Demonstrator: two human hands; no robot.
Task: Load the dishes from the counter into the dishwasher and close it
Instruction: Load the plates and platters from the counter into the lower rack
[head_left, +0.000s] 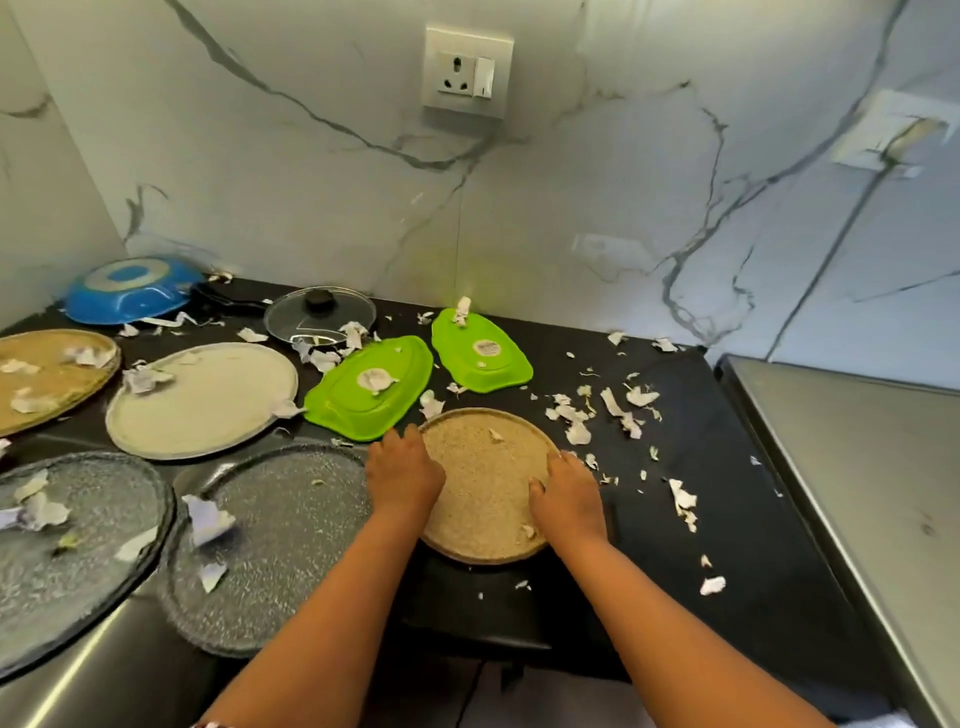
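Grip going on from both sides: left hand (405, 467) seemingly curls over the left rim of the tan speckled plate (488, 473), right hand (569, 501) pinches the right rim, thumb on top. It sits near the front of the black desk (727, 467), paper scraps (496, 434) on it; the paired hold probably keeps it level. Forearms reach straight ahead.

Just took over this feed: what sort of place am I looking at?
Probably a home kitchen: a black counter covered with plates, a glass pan lid, and a wall socket on the marble-look backsplash.
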